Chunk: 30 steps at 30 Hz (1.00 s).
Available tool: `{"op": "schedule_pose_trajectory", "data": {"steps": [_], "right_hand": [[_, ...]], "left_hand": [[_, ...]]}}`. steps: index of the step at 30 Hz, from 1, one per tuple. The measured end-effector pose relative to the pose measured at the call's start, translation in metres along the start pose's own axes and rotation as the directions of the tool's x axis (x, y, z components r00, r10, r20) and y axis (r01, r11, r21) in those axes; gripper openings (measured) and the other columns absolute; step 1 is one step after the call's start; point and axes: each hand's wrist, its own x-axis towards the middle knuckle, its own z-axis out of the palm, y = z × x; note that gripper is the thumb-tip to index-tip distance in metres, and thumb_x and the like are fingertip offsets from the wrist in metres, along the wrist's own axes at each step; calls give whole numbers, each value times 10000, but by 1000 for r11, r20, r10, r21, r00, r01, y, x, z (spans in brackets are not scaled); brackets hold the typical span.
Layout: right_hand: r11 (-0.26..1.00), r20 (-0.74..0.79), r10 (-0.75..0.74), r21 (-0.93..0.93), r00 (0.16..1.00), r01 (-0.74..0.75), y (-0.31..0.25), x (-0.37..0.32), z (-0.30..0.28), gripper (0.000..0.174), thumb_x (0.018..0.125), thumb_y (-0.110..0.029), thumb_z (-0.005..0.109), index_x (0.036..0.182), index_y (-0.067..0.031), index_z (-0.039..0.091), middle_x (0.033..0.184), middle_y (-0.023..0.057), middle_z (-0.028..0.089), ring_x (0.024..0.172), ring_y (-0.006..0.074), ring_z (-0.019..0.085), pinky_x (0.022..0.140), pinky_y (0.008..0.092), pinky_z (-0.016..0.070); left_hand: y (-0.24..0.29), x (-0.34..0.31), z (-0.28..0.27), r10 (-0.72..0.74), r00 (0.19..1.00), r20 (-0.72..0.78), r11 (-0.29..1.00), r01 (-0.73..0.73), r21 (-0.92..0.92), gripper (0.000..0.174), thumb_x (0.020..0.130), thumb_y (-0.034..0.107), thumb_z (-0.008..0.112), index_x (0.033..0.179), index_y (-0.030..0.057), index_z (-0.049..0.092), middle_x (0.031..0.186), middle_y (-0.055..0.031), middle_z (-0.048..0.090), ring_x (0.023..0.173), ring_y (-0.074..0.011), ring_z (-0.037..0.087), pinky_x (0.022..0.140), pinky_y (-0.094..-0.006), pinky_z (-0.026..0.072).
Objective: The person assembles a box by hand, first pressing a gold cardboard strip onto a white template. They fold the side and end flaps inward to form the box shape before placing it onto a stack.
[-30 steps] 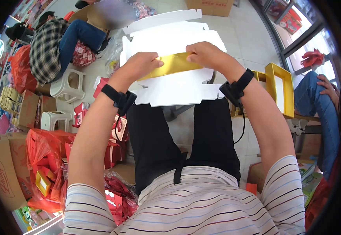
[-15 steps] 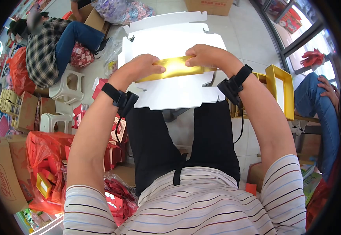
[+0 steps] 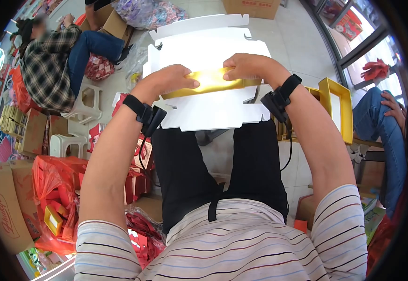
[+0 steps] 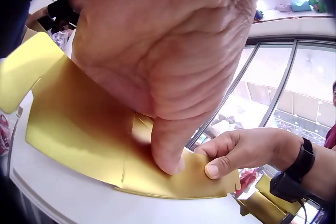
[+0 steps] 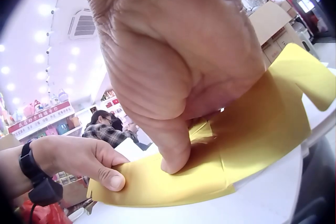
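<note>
A shiny gold card sheet (image 3: 213, 83) with a folded strip lies over white cut card (image 3: 208, 110) above the lap. The left hand (image 3: 169, 79) pinches the strip's left part, thumb on its near face and fingers behind. At the right part the right hand (image 3: 248, 66) pinches it the same way. In the left wrist view the gold card (image 4: 79, 129) shows a crease and a side flap, with the left hand (image 4: 173, 50) over it. The right wrist view shows the right hand (image 5: 168, 50) gripping the gold card (image 5: 262, 124); the fingers behind it are mostly hidden.
Yellow boxes (image 3: 345, 112) stand at the right beside a seated person's leg (image 3: 377, 131). On the left are white stools (image 3: 84, 105), a red plastic bag (image 3: 49, 173), cartons (image 3: 7, 201) and a person in a checked shirt (image 3: 49, 70).
The hands and the gold strip have moved slightly towards the body since a second ago, and the strip lies more level. Both hands keep their grip. The person in the checked shirt has shifted.
</note>
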Motion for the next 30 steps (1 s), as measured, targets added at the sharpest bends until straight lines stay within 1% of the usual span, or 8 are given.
{"op": "schedule_pose_trajectory", "data": {"steps": [1, 7, 10, 16, 22, 25, 28, 30], "right_hand": [[1000, 22, 21, -10, 1000, -21, -2, -1, -2, 581, 979, -398, 738, 1509, -182, 637, 1578, 76, 569, 1458, 287, 522, 1192, 447, 409], [996, 2, -18, -90, 1000, 18, -5, -7, -2, 590, 993, -396, 729, 1525, -170, 616, 1599, 68, 548, 1483, 287, 496, 1206, 448, 400], [1000, -26, 0, -15, 1000, 0, 0, 1, 7, 598, 991, -377, 739, 1525, -142, 610, 1582, 86, 565, 1466, 293, 514, 1202, 435, 406], [999, 12, -13, -39, 1000, 13, -3, -7, 5, 613, 983, -343, 758, 1522, -100, 598, 1536, 120, 604, 1437, 303, 542, 1189, 425, 423], [999, -26, 15, -49, 1000, -16, 7, -4, 6, 595, 985, -353, 758, 1512, -121, 609, 1530, 114, 605, 1445, 303, 533, 1178, 428, 435], [991, -81, -8, -137, 997, -3, 2, -9, 9, 559, 991, -350, 752, 1492, -134, 630, 1503, 111, 628, 1419, 308, 559, 1153, 433, 460], [983, -33, -3, -183, 999, -3, -5, -13, 6, 520, 997, -349, 742, 1460, -131, 656, 1466, 114, 656, 1374, 315, 597, 1115, 437, 493], [983, -71, -21, -185, 997, 7, -3, -12, 10, 513, 994, -355, 744, 1445, -123, 666, 1419, 120, 683, 1336, 319, 623, 1084, 431, 511]], "left_hand": [[1, 1, 0, 4, 1000, 0, 1000, -4, 26, 452, 941, 440, 762, 1012, -6, 752, 793, -57, 680, 719, -153, 587, 648, -343, 459], [0, 7, 0, 15, 1000, 1, 993, -15, 113, 490, 940, 457, 745, 1025, -25, 742, 867, -131, 712, 796, -219, 630, 711, -400, 493], [-2, 8, 2, 19, 1000, 3, 993, -20, 115, 501, 944, 462, 737, 1040, -30, 746, 888, -150, 721, 818, -237, 648, 734, -406, 506], [0, 4, 2, 19, 1000, -11, 986, -16, 164, 542, 958, 483, 717, 1067, -47, 748, 934, -195, 735, 877, -286, 679, 797, -417, 523], [0, 2, 3, 38, 999, -21, 979, -32, 202, 574, 962, 494, 706, 1056, -72, 731, 1019, -252, 735, 951, -346, 690, 842, -449, 522], [1, 3, 2, 40, 999, -11, 981, -37, 193, 585, 961, 501, 703, 1051, -77, 727, 1026, -257, 728, 950, -349, 685, 840, -447, 522], [2, 2, 2, 29, 1000, -11, 978, -27, 205, 595, 962, 506, 701, 1050, -82, 725, 1028, -262, 724, 952, -354, 682, 843, -450, 521], [3, 2, 2, 34, 999, -16, 975, -30, 222, 600, 963, 507, 700, 1050, -87, 723, 1023, -265, 723, 952, -359, 683, 845, -454, 521]]}}
